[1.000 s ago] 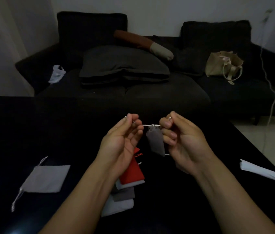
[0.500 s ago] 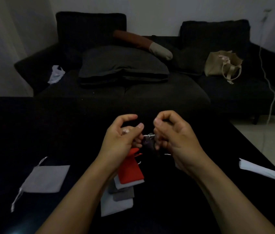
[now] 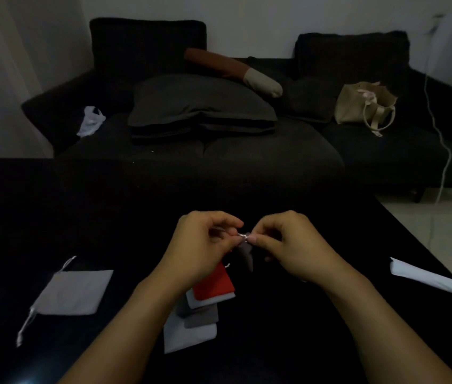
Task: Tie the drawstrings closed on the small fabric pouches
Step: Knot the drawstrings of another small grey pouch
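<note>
Both hands have drawn in close since the previous second, when they stood apart with the white cord stretched taut between them; now they meet knuckle to knuckle above the black tabletop [image 3: 53,217], which suggests the pull that cinched the mouth is done and the knotting has begun. Taking that tabletop as landmark and going down in size: the left hand [image 3: 199,245] and the right hand [image 3: 291,245] hover over its middle, each with fingers curled and fingertips pinched on the thin white drawstring [image 3: 242,235], held up off the surface probably so the loop can be worked freely. From that cord hangs the small dark grey fabric pouch [image 3: 247,254], dangling between the hands and clear of the tabletop. Under the left wrist, on the tabletop's near middle, lies a fanned stack of flat pouches [image 3: 199,314], red on top of white and grey ones, likely waiting within easy reach. Towards the tabletop's left side a flat light grey pouch [image 3: 73,292] lies alone, cords trailing loose.
</note>
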